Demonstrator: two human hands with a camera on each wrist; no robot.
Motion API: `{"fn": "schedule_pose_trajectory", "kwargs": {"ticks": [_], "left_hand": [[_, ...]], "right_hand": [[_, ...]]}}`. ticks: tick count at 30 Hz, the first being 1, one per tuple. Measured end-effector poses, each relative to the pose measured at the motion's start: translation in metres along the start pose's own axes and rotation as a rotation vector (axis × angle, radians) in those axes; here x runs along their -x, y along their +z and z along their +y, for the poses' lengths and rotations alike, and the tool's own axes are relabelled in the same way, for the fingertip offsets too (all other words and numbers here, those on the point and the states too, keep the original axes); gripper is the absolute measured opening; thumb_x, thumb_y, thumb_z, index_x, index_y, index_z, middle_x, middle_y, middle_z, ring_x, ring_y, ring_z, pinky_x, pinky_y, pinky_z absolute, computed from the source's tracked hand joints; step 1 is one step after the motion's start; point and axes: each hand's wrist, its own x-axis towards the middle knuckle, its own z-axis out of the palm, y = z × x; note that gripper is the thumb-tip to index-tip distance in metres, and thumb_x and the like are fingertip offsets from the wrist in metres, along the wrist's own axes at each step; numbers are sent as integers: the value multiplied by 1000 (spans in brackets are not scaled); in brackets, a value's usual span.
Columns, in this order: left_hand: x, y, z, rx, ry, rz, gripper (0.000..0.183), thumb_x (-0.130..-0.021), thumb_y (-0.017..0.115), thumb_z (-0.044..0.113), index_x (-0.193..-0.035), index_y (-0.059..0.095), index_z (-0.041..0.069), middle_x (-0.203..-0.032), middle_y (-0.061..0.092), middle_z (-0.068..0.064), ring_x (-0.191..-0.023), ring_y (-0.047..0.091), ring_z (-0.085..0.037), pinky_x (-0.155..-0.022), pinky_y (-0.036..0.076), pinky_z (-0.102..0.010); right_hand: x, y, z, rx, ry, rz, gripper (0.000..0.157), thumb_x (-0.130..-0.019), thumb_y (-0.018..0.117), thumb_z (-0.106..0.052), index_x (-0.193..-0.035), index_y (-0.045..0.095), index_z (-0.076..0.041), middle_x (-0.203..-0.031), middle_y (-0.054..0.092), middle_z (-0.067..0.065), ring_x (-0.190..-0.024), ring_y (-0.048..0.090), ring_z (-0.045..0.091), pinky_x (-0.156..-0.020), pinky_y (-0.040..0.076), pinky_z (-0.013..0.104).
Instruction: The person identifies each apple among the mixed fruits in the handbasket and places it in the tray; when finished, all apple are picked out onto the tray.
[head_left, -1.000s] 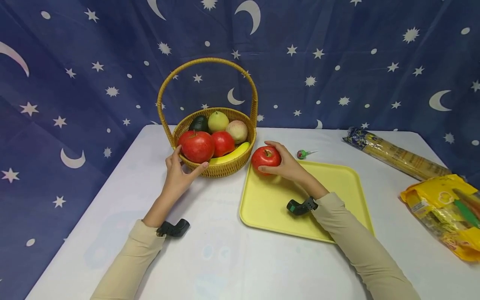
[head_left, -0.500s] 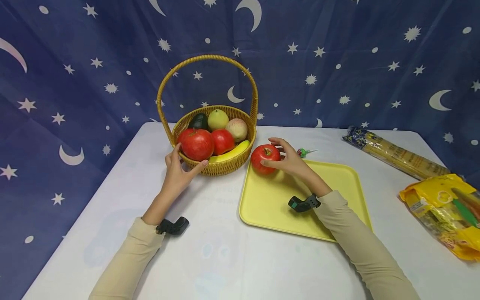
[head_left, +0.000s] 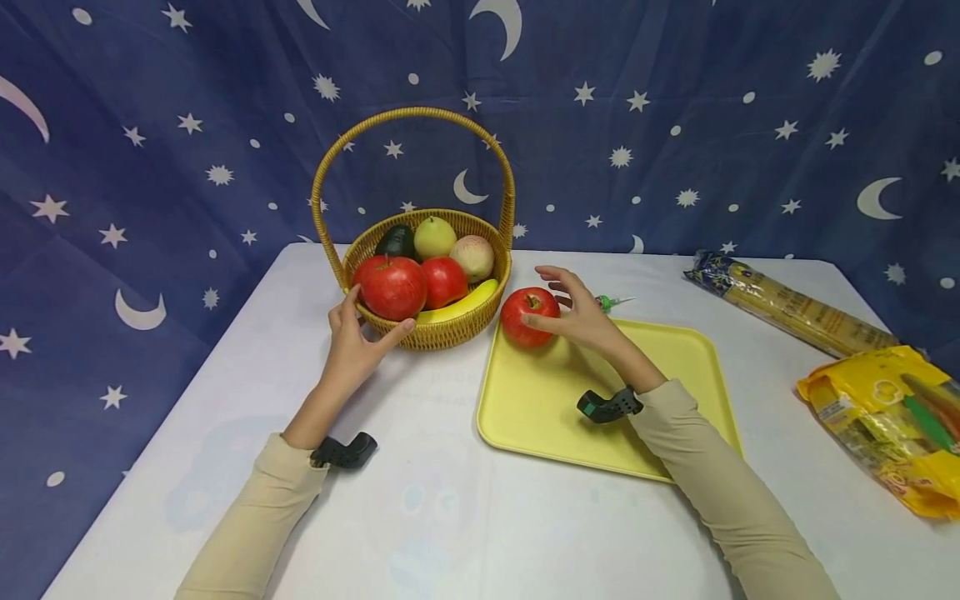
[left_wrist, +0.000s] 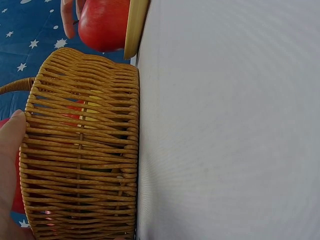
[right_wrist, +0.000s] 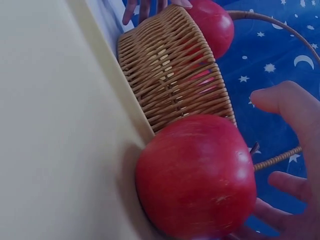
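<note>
A red apple (head_left: 529, 317) sits on the far left corner of the yellow tray (head_left: 517, 417). My right hand (head_left: 585, 312) is beside it with thumb and fingers spread; the right wrist view shows them standing off the apple. My left hand (head_left: 356, 346) is at the front left of the wicker basket (head_left: 450, 335), its thumb (left_wrist: 12, 132) touching the rim and its forefinger beside a large red apple (head_left: 393, 287). The basket also holds two smaller red fruits, a banana (head_left: 457, 308), a peach (head_left: 474, 257), a pear (head_left: 435, 238) and an avocado (head_left: 397, 242).
A lollipop (head_left: 606, 303) with a green wrapper lies behind the tray, partly hidden by my right hand. A long pack of noodles (head_left: 795, 308) and a yellow food bag (head_left: 885, 425) lie at the right. The basket's tall handle (head_left: 416, 112) arches over the fruit.
My right hand has let go of the apple on the tray; its fingers have spread and drawn back to the right. The left hand stays at the basket.
</note>
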Motion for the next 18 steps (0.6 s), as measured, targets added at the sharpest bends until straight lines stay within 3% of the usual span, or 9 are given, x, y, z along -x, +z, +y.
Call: {"fn": "schedule_pose_trajectory", "kwargs": {"ticks": [18], "left_hand": [[1, 0, 1, -7, -7, -4, 104, -86, 73, 42, -156, 4, 8, -150, 9, -25, -137, 33, -41, -111, 33, -53]], "right_hand": [[3, -5, -11, 53, -92, 26, 72, -82, 76, -10, -145, 41, -6, -146, 38, 18, -134, 35, 34, -115, 24, 52]]}}
